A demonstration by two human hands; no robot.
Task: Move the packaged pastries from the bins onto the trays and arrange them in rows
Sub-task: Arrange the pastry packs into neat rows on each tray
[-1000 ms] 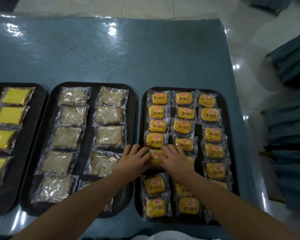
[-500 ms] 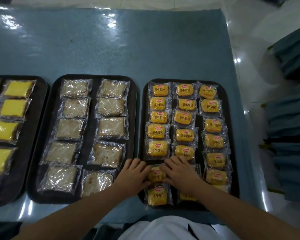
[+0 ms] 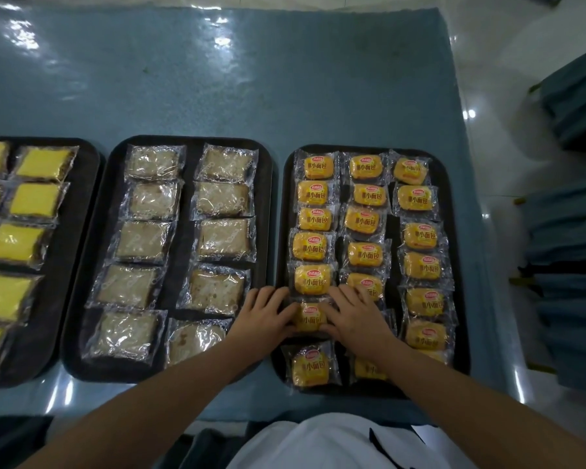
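Both hands are down on the right tray (image 3: pixel 460 265) now, pressed against 1 yellow bun packet (image 3: pixel 309 319) from either side. The left hand (image 3: pixel 264 315) sits at the packet's left edge, fingers spread flat and reaching over the tray's rim, while the right hand (image 3: pixel 356 314) covers its right edge, fingers splayed and partly over the neighbouring packet in the middle column. So the hands are close together, with just that 1 packet squeezed between them, lying flat on the tray in the left column, second from the near end. Behind it, 5 more yellow packets run in a tidy line to the far rim; in front, 1 last packet (image 3: pixel 310 367) sits by the near edge. The middle and right columns are filled too, though the right forearm hides part of the near end. To the left, the middle tray (image 3: pixel 186 198) carries 2 columns of pale brown slices in clear wrappers (image 3: pixel 222 240), touching or nearly so. Further left, a third tray (image 3: pixel 78 231), cut by the frame, holds bright yellow cake squares (image 3: pixel 34 199). All 3 trays rest side by side on a blue-grey surface (image 3: pixel 251 79) under glossy plastic.
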